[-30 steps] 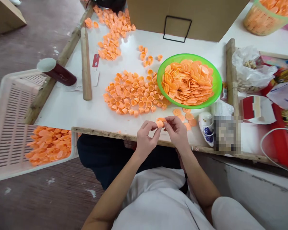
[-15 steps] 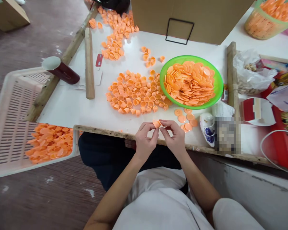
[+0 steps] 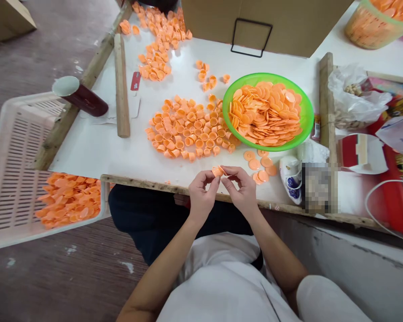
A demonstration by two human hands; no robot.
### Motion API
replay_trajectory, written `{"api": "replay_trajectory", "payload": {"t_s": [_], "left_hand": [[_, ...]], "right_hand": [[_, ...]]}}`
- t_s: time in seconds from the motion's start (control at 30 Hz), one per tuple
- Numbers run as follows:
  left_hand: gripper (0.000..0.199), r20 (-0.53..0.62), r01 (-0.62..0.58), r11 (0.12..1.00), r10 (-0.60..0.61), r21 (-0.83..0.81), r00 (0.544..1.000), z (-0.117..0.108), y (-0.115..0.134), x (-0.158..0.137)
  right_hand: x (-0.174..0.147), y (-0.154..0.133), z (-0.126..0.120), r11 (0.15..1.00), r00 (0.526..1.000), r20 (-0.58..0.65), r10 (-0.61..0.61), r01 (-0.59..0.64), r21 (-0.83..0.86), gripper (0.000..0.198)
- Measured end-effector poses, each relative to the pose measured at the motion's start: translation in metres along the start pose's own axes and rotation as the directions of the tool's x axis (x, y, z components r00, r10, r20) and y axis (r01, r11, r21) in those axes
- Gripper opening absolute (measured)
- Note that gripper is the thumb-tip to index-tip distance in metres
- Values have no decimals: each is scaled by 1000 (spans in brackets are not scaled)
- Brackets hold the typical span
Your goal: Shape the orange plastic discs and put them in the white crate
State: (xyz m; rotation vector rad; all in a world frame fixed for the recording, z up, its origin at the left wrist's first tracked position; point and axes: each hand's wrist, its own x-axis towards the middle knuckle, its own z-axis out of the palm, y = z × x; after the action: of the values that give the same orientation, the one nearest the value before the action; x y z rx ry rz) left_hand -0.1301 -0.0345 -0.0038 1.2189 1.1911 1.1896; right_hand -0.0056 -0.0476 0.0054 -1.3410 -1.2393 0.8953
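Note:
Close to the table's front edge, my left hand (image 3: pixel 200 193) pinches a small orange plastic cup (image 3: pixel 217 171) between thumb and fingers. My right hand (image 3: pixel 242 188) meets it from the other side, its fingertips closed on what looks like an orange disc (image 3: pixel 223 170) seen edge-on against the cup. Fingers partly cover both pieces. Just beyond my hands spreads a heap of similar orange cups (image 3: pixel 187 133). Several loose orange discs (image 3: pixel 254 164) lie flat to the right, below a green bowl (image 3: pixel 310 117) piled with more discs.
A pink basket (image 3: pixel 6 179) of orange pieces stands at the left. A dark red mug (image 3: pixel 90 103) rests by a wooden strip (image 3: pixel 122 89). A cardboard box (image 3: pixel 208 27) stands at the back; a wooden divider (image 3: pixel 327 103) borders clutter on the right.
The cup has turned a little in my fingers, and the two hands stay together at nearly the same spot. The view has shifted slightly.

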Motion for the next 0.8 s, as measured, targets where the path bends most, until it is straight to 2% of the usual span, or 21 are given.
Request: {"api": "replay_trajectory", "payload": {"t_s": [0.17,0.37,0.8], "left_hand": [[15,26,60,993,-57,-102,998,2,2,-2],[17,97,86,988,-74,-126,993,0,3,-2],[17,72,75,984,-64,-161,995,-1,3,2]], "right_hand": [[5,0,-4,990,999,14,41,-43,133,17],[9,3,-7,963,991,40,129,-135,232,16],[7,9,1,970,999,18,29,-32,242,9]]}}
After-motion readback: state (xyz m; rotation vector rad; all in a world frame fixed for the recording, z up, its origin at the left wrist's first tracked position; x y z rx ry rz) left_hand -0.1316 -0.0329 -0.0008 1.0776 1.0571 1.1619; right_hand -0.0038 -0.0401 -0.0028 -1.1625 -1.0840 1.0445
